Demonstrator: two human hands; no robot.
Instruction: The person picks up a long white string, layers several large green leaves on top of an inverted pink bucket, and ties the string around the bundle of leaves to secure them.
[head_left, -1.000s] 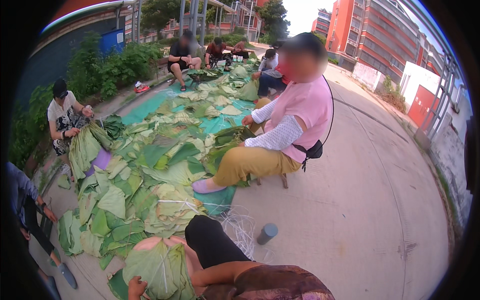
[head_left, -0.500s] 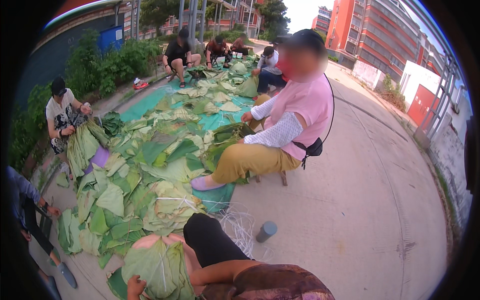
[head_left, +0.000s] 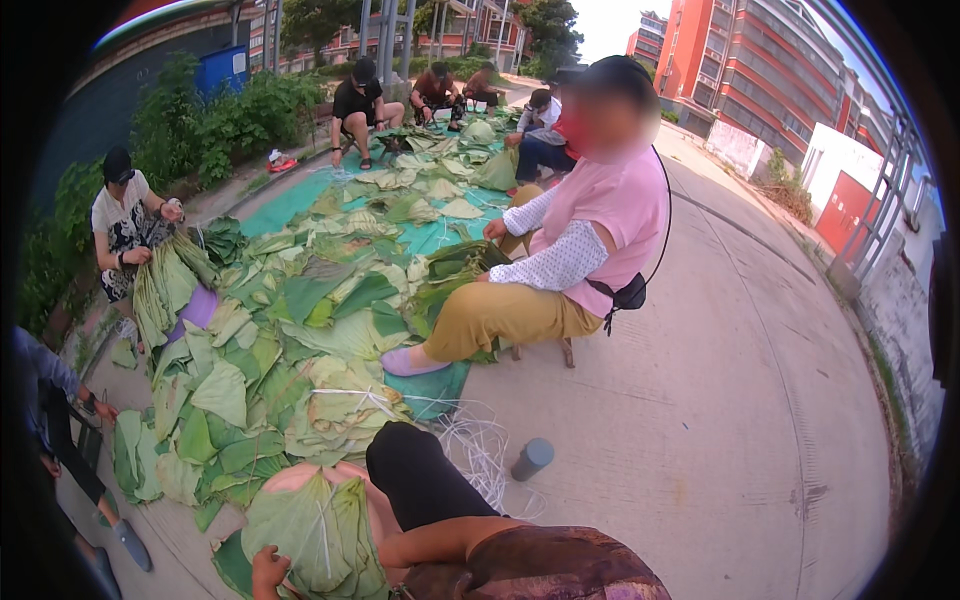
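Observation:
A bundle of large green leaves (head_left: 325, 540), which look like lotus leaves, lies in front of me with white string across its top. My left hand (head_left: 270, 572) is at the bundle's left edge, its fingers curled onto the outer leaf. From the right, my right forearm (head_left: 440, 540) reaches to the bundle's other side; its fingers are hidden there. A pink sheet or cloth (head_left: 370, 490) shows beneath the leaves. Just beyond lies another stack of leaves (head_left: 345, 410), also with white string over it.
Loose white string (head_left: 475, 450) and a grey-blue cylinder (head_left: 533, 458) lie to my right. Leaves cover a long green sheet (head_left: 435, 395). A person in pink (head_left: 600, 230) sits close ahead; several others sit along the sheet. A person's hand (head_left: 105, 410) is at left.
My left hand and the bundle have barely shifted. The person in black farther off has lowered a hand toward the sheet. At left, another person's hand has moved slightly.

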